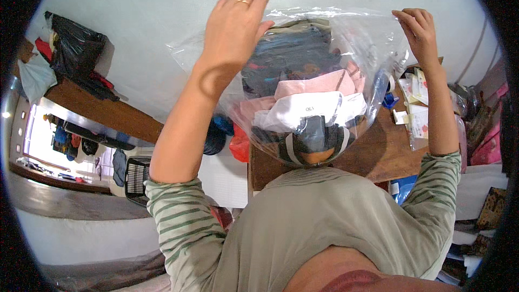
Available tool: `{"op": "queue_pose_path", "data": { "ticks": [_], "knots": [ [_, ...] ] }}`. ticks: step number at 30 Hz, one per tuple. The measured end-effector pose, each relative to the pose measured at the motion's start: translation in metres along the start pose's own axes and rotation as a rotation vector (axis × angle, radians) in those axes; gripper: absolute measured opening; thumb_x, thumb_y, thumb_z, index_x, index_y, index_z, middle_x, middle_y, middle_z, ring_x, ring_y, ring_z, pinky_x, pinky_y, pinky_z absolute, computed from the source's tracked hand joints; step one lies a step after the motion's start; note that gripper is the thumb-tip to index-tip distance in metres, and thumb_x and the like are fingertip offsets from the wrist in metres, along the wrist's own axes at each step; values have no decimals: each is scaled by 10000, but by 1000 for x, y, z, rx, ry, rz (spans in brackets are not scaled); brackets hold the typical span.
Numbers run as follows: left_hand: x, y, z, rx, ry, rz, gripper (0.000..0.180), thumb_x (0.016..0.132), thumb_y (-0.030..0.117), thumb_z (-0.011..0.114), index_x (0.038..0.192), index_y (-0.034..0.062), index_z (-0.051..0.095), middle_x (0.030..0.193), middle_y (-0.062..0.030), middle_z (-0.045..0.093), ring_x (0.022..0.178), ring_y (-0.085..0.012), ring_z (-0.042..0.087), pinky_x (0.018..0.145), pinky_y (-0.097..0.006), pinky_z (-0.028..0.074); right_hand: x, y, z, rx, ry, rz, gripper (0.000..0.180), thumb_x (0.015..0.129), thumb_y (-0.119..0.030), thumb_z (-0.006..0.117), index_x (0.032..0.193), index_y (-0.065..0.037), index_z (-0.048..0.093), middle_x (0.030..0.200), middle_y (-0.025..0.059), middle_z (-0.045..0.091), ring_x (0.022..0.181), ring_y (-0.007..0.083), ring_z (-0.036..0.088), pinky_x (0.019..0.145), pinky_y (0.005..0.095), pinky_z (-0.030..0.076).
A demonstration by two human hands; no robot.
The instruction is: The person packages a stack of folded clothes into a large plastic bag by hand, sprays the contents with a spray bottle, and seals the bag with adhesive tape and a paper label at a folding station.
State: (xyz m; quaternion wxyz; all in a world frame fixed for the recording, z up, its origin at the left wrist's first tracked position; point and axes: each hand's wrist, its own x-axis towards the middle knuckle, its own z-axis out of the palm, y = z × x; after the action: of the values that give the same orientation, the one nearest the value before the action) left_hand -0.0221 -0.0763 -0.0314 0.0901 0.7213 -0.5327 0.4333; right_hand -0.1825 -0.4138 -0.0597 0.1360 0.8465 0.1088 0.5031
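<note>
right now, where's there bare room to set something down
Bare wood shows on the table between the clear bag and the packets. Left of the table, a bare white surface shows below a red thing. It's crowded right of the bag, with packets and a small blue thing.

The shirt (303,211) hides part of the worktop (386,148)'s near edge. Whether the left hand (232,30) grips the bag (373,35) is hidden. Marks on papers (418,121) by the worktop's right edge are too small to tell.
</note>
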Motion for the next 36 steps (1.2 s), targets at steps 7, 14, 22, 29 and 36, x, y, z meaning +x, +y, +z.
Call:
{"op": "queue_pose_path", "data": {
  "ticks": [7,14,22,29,36],
  "knots": [
    [-2,20,2,58,-81,100,94,665,58,533,758,53,530,742,-56,536,724,-224,557,571,-326,478,-12,-22,-17,-56,-44,109,387,711,-105,659,1090,-107,581,1051,52,568,955,229,518,839,343,400],
    [-23,36,-1,24,-119,98,109,712,100,543,819,86,523,765,-54,528,695,-237,568,573,-349,469,15,-147,-44,580,-352,-163,546,785,-251,600,1268,-69,424,1269,99,454,1192,265,403,993,407,309],
    [-35,61,-4,16,-104,238,105,695,126,546,786,85,513,735,-52,506,654,-206,572,559,-311,466,-17,-177,19,490,-580,-195,624,871,-447,434,1312,-16,337,1374,131,328,1288,265,282,1057,431,209],
    [-65,99,-8,97,-274,210,79,678,135,555,743,92,541,706,-25,496,636,-158,565,553,-266,454,-18,-180,25,492,-784,-148,577,894,-409,410,1304,-9,345,1357,147,351,1274,279,298,1053,426,215],
    [-86,122,-2,12,-244,216,141,676,145,563,800,78,553,737,-48,502,674,-175,570,558,-280,459,-30,-184,35,534,-538,-130,485,903,-342,400,1288,-47,393,1347,111,379,1250,280,338,1051,413,220]
  ]
}}
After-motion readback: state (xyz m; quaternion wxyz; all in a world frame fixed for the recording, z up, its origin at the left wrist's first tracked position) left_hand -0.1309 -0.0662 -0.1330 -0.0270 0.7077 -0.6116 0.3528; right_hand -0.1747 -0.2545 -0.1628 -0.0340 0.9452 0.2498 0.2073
